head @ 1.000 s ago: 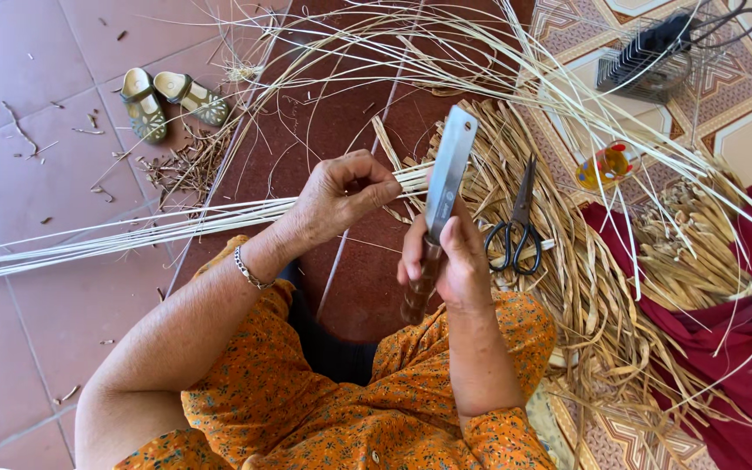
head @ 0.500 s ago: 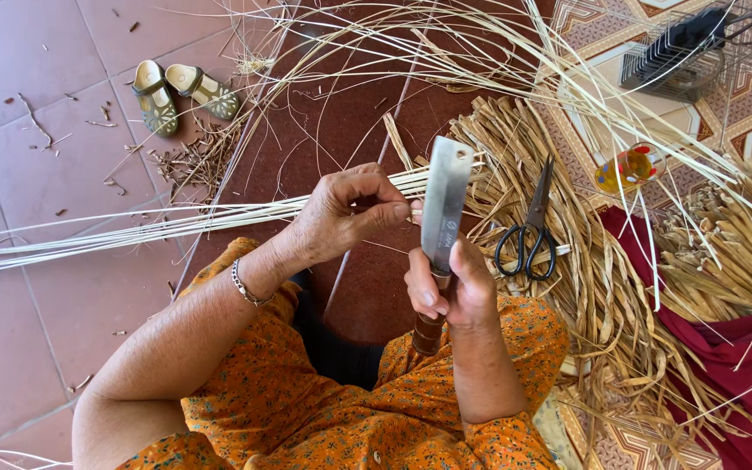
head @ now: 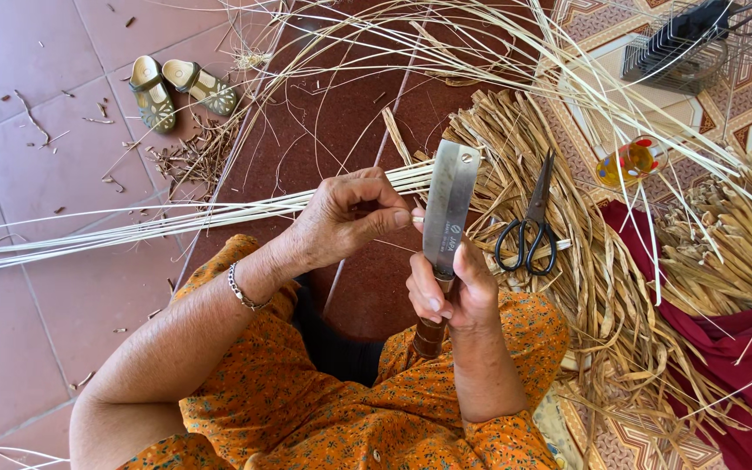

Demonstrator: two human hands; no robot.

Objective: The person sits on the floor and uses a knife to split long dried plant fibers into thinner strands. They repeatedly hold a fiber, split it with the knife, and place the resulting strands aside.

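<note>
Between the fingers of the left hand (head: 341,218), pinched shut, runs a bundle of pale strips (head: 132,228); the right hand (head: 450,292) grips a cleaver (head: 448,209) upright, blade just beside those fingertips.

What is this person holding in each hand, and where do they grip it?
The right hand grips a flat-bladed knife by its handle, blade pointing up. The left hand pinches a bundle of thin pale strips near its end, beside the blade.

One knife (head: 448,206), one pair of scissors (head: 528,226), two sandals (head: 151,93), one bracelet (head: 238,288), two hands (head: 345,218).
</note>
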